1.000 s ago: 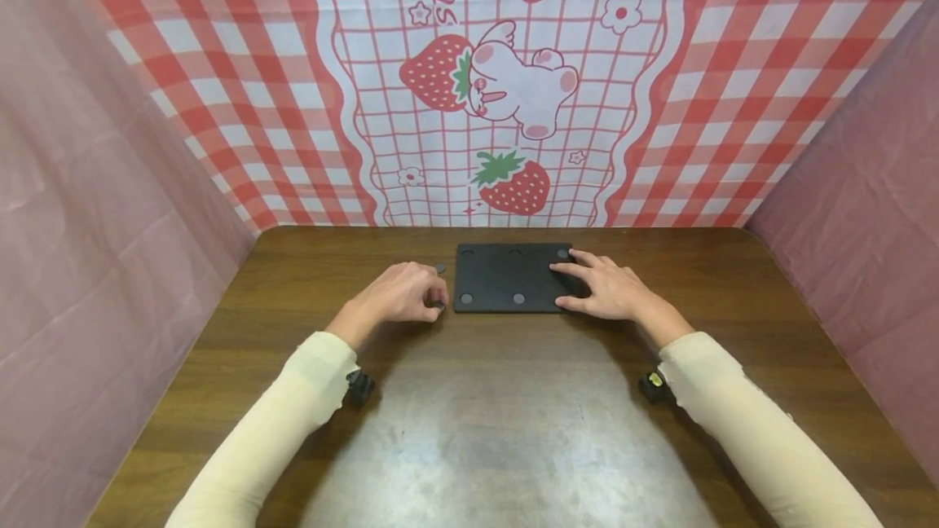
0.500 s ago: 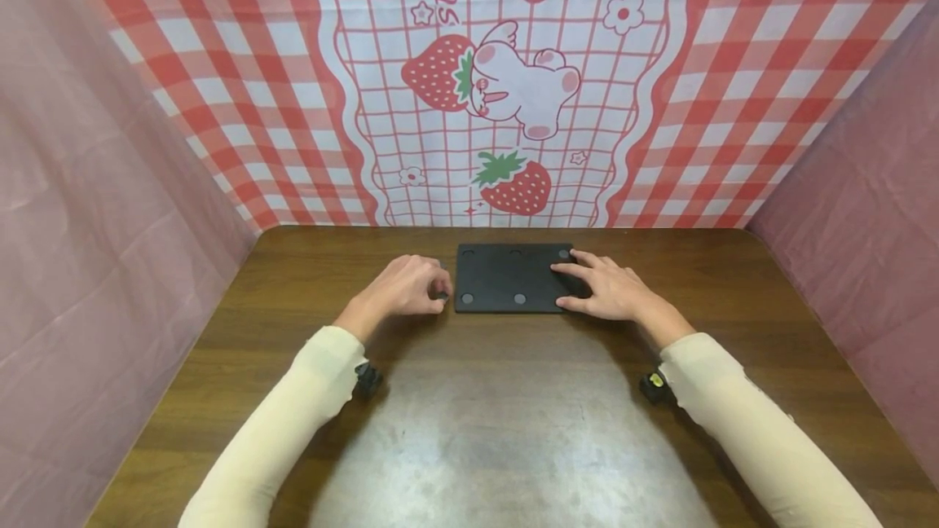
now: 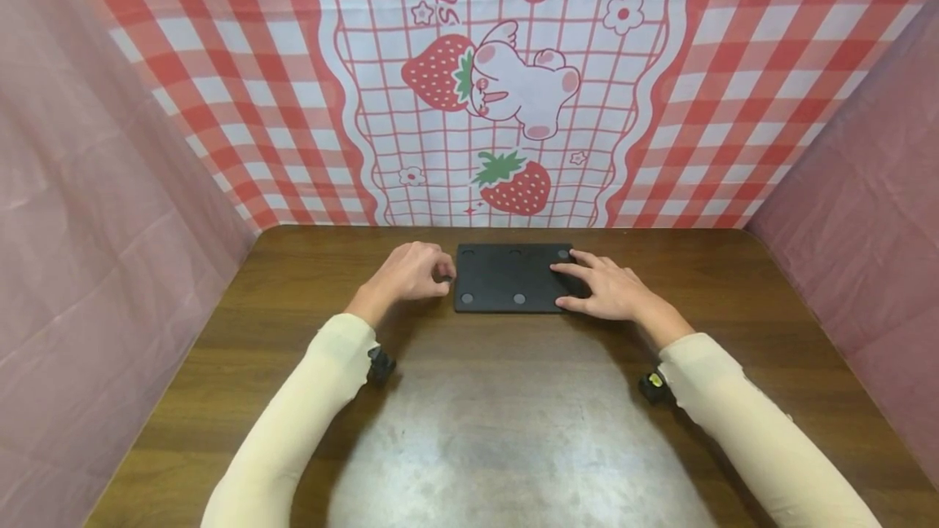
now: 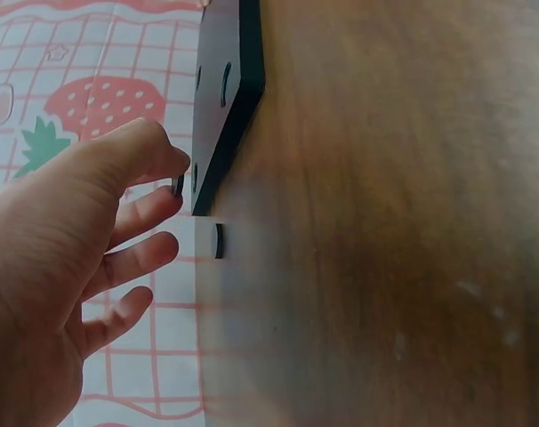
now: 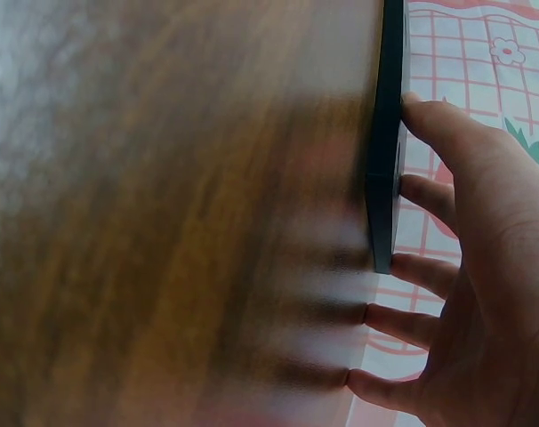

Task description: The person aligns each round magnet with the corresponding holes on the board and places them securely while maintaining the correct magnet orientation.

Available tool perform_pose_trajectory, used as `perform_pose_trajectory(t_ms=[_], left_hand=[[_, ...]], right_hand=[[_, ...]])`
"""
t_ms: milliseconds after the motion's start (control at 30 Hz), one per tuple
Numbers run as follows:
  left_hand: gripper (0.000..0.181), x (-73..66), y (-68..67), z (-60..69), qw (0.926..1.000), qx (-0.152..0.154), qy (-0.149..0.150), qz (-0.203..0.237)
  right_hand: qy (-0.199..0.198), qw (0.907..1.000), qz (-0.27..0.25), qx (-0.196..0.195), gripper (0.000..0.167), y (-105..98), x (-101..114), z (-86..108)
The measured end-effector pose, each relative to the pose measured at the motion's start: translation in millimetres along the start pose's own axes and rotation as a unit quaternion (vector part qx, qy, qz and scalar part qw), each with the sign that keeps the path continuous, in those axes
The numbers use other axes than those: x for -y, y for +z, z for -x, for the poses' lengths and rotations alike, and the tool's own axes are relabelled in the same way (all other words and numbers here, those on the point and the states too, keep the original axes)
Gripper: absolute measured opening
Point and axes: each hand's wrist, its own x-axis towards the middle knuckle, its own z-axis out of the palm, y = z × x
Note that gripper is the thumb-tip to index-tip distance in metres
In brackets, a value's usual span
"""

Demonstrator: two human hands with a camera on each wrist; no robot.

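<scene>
A flat black rectangular board (image 3: 493,274) lies near the table's back edge, with round spots along its two long sides. Grey discs show at its front left (image 3: 467,298), front middle (image 3: 519,298) and back right; the back left and back middle spots look dark. Just off the board's left edge, my left hand (image 3: 413,271) pinches a small dark disc (image 4: 177,185) between thumb and index finger, its other fingers loosely bent. Another disc (image 4: 220,240) lies on the table below that hand. My right hand (image 3: 609,288) rests spread on the board's right end, partly covering it.
The brown wooden table (image 3: 469,398) reaches toward me in front of the board. Behind it hangs a red-and-white strawberry cloth (image 3: 513,104). Pink cloth walls (image 3: 110,226) close off both sides.
My left hand has moved away from me and slightly right, carrying the pinched disc up along the board's left edge. The right hand and the board have stayed put.
</scene>
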Motion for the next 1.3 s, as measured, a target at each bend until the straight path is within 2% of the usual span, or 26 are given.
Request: perform_pose_trajectory(t_ms=[233,567,1000,1300], left_hand=[[0.018,1.7,1.2,-7.8,0.9995,0.005,-0.031,-0.007],[0.021,2.5,1.7,-18.1,0.998,0.01,-0.062,0.01],[0.022,7.4,3.2,-26.3,0.9969,0.014,-0.077,0.01],[0.024,4.0,-1.1,-34.1,0.9971,0.006,-0.075,0.002]], right_hand=[[0.0,1.0,-0.006,0.001,0.076,0.0,0.6,-0.2],[0.001,1.0,-0.007,0.003,0.077,1.1,-1.4,-0.2],[-0.003,1.0,-0.002,0.004,0.076,0.9,-0.1,-0.6],[0.001,1.0,-0.001,0.001,0.075,0.4,-0.8,-0.1]])
